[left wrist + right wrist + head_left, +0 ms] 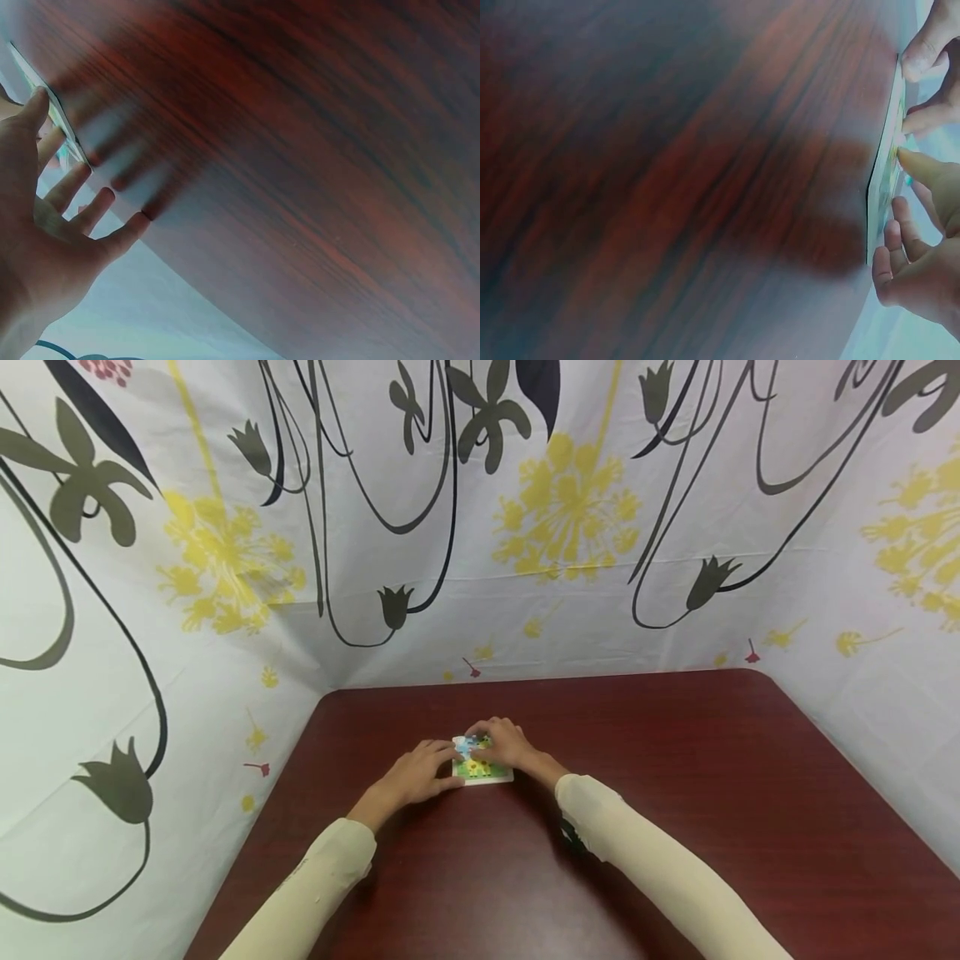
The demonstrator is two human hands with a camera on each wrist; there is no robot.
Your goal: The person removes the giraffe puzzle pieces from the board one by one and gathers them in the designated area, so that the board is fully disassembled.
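A small white-edged picture board [482, 781], printed with yellow giraffes on green below and blue above, lies flat on the table. My left hand [420, 772] rests at its left side, thumb near the front corner and fingers spread along the edge. In the left wrist view the left hand [56, 217] has its fingers extended at the board's rim. Over the board's upper right, my right hand [506, 745] reaches down with bent fingers and hides part of the picture. The right thumb [922, 166] touches the board's face; I cannot tell whether these fingers pinch a piece.
The board lies toward the far side of a dark reddish-brown wooden table [675, 760] with rounded corners. A white cloth [480, 652] with flower prints hangs behind the table and along its sides.
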